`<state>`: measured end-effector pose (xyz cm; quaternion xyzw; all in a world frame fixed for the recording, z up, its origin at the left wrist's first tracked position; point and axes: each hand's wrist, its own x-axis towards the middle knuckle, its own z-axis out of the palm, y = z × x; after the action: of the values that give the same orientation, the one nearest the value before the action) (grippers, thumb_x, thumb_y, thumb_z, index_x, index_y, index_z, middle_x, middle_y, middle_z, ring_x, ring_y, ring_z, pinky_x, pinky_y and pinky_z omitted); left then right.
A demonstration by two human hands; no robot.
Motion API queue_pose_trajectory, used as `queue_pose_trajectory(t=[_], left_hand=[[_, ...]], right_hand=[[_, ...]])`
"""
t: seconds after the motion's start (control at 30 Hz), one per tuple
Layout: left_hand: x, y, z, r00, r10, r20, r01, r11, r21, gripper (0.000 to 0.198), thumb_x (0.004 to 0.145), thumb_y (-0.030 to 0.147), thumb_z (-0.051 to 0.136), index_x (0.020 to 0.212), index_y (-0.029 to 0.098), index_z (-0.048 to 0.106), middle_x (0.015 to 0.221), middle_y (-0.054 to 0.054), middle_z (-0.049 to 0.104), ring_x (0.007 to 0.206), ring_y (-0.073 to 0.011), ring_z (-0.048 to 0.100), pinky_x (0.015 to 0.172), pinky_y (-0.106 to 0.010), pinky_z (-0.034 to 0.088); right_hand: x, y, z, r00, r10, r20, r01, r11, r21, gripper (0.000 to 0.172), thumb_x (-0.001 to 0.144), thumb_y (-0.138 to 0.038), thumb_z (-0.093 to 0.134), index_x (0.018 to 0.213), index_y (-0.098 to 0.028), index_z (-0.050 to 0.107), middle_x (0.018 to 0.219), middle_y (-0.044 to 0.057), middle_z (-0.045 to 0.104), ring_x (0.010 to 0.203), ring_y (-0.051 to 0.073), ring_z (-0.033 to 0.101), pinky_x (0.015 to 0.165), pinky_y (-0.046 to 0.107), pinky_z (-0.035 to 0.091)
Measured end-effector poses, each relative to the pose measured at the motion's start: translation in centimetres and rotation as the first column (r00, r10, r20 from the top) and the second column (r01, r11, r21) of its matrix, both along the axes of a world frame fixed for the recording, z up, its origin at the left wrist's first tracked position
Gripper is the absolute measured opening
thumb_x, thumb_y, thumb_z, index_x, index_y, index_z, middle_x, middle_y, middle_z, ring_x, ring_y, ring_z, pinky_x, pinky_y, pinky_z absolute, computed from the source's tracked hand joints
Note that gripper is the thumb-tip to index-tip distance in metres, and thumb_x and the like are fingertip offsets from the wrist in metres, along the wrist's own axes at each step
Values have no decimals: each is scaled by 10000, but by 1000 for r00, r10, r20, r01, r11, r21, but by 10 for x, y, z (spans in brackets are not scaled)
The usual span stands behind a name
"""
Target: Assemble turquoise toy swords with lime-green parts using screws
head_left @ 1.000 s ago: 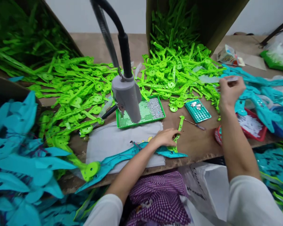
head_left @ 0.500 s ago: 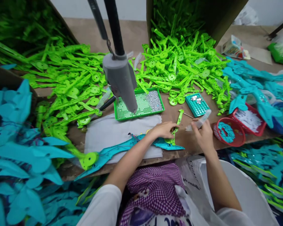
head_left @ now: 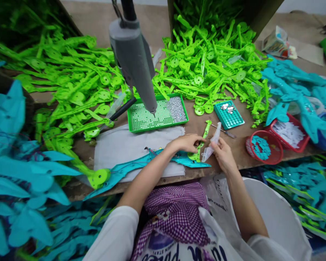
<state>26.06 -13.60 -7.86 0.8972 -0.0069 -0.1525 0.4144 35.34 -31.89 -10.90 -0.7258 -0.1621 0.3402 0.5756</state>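
My left hand closes its fingers on a lime-green plastic part, which stands across the right end of a long turquoise plastic piece. In my right hand is a translucent plastic piece, pinched between thumb and fingers and held tilted just right of the green part. Wires lie along the turquoise piece, which rests partly on a grey cloth; my left forearm hides its middle. A thin screwdriver lies on the table behind my right hand.
A grey powered screwdriver hangs above a green tray of small screws. A teal tray holds silvery discs. Red baskets stand right. Lime-green parts pile up behind; turquoise pieces heap at left.
My right hand has moved left, bringing the translucent piece up beside the green part and turning it more upright. My left hand keeps its hold. The whole view has shifted slightly.
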Motion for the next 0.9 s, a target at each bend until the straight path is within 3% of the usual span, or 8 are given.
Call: queue_pose_trajectory(t=[0.13, 0.27, 0.4, 0.5, 0.63, 0.77, 0.9], left_hand=[[0, 1, -2, 1000, 6, 1, -6, 1000, -22, 638, 690, 154, 623, 1318, 209, 524, 980, -30, 609, 867, -165, 563, 754, -251, 431], [0, 2, -4, 1000, -3, 25, 3, 999, -36, 642, 690, 164, 630, 1322, 188, 521, 970, -38, 602, 861, -171, 556, 746, -259, 429], [0, 1, -5, 1000, 8, 26, -7, 999, -39, 639, 676, 158, 638, 1307, 179, 534, 949, -37, 594, 844, -173, 555, 723, -258, 427], [0, 1, -6, 1000, 18, 21, -17, 999, -28, 638, 674, 155, 632, 1303, 177, 530, 949, -33, 594, 841, -169, 553, 723, -253, 429], [-1, 0, -7, 999, 25, 30, -24, 1000, -20, 641, 676, 167, 630, 1308, 174, 521, 968, -39, 594, 850, -170, 547, 741, -259, 432], [-2, 1, -9, 999, 37, 36, -36, 999, -31, 629, 683, 192, 629, 1303, 188, 526, 992, -42, 593, 854, -172, 545, 731, -259, 430], [-3, 1, -9, 998, 38, 48, -36, 999, -40, 639, 672, 198, 636, 1302, 196, 528, 995, -39, 597, 864, -176, 544, 714, -252, 427]], right_hand=[[3, 2, -1, 997, 33, 66, -33, 999, -11, 622, 715, -500, 685, 1248, -269, 464, 1103, 54, 653, 938, 215, 648, 762, 338, 566], [1, 5, -1, 1000, -2, -15, 3, 999, 36, 588, 713, -499, 689, 1220, -281, 488, 1043, 40, 674, 860, 208, 665, 730, 343, 567], [-2, 10, -2, 1000, 4, -12, -3, 999, 44, 657, 684, -498, 720, 1241, -253, 473, 1085, 68, 669, 879, 216, 661, 754, 350, 564], [-4, 11, -5, 998, 10, 54, -11, 1000, 13, 708, 689, -519, 710, 1272, -224, 439, 1043, 78, 669, 757, 188, 653, 618, 302, 555], [-4, 8, -9, 987, 21, 156, -9, 997, -77, 702, 716, -519, 692, 1289, -212, 426, 878, 32, 639, 443, 93, 500, 362, 234, 400], [-3, 6, -7, 986, 35, 162, -20, 995, -93, 706, 725, -508, 686, 1307, -207, 423, 779, -5, 574, 415, 92, 484, 337, 234, 378], [-4, 7, 0, 984, 50, 171, -37, 996, -81, 817, 746, -501, 662, 1426, -215, 311, 775, -5, 559, 415, 93, 484, 337, 235, 381]])
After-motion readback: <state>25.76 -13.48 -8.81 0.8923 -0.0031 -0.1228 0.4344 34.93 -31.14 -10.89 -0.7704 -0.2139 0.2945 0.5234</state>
